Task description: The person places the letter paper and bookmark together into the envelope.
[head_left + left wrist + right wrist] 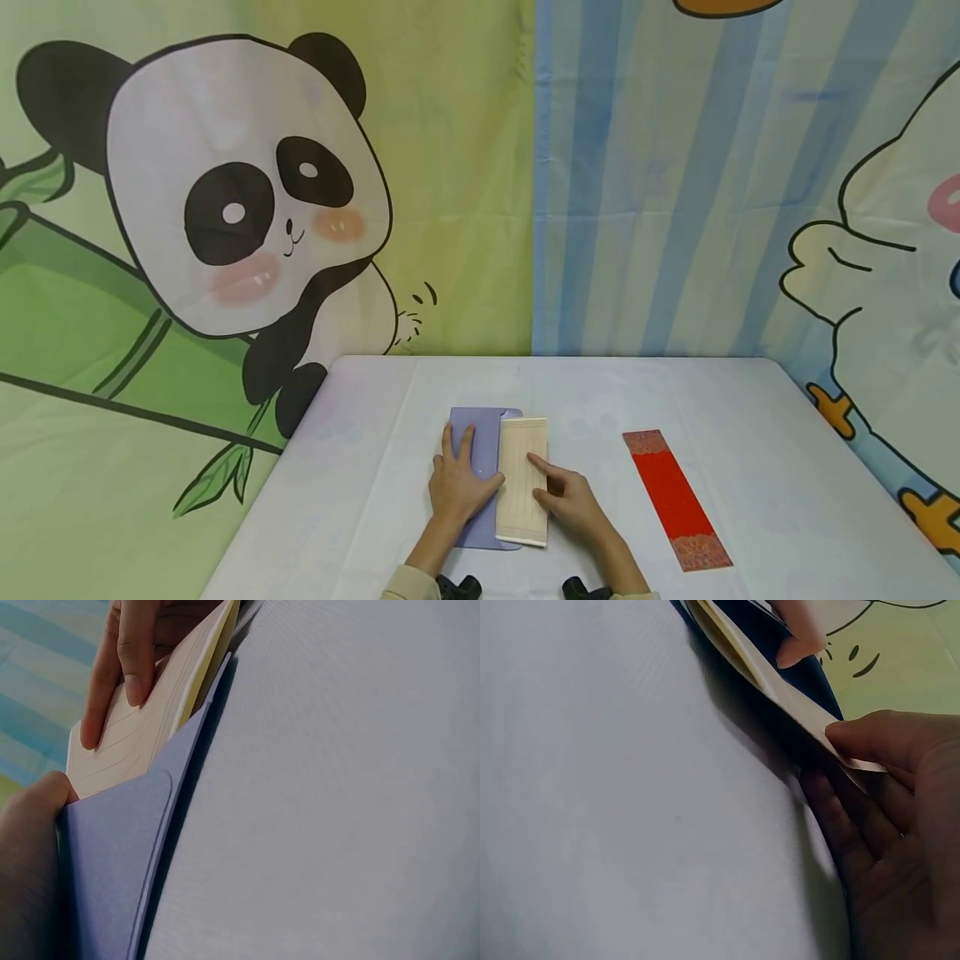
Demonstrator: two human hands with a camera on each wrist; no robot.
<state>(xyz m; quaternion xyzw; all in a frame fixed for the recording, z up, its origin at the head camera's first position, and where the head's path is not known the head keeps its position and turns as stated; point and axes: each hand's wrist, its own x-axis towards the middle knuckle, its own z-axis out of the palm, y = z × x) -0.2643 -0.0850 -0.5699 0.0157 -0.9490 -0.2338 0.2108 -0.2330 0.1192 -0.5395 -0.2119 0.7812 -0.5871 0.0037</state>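
A purple envelope (483,429) lies on the white table, its flap side to the right. My left hand (457,490) rests on it with fingers spread, the thumb at the envelope's inner edge. A folded sheet of cream lined paper (521,483) overlaps the envelope's right part. In the left wrist view, the purple front panel (112,847) covers the near edge of the paper. My right hand (576,502) pinches the paper's right edge. The right wrist view shows the thumb (862,735) on top and other fingers underneath, in shadow.
To the right, a long red strip (671,492) with patterned ends lies slantwise on the white table (390,450). Two black objects (459,588) show near the wrists at the bottom edge. Behind the table hang curtains (465,167) with a panda and other cartoon figures.
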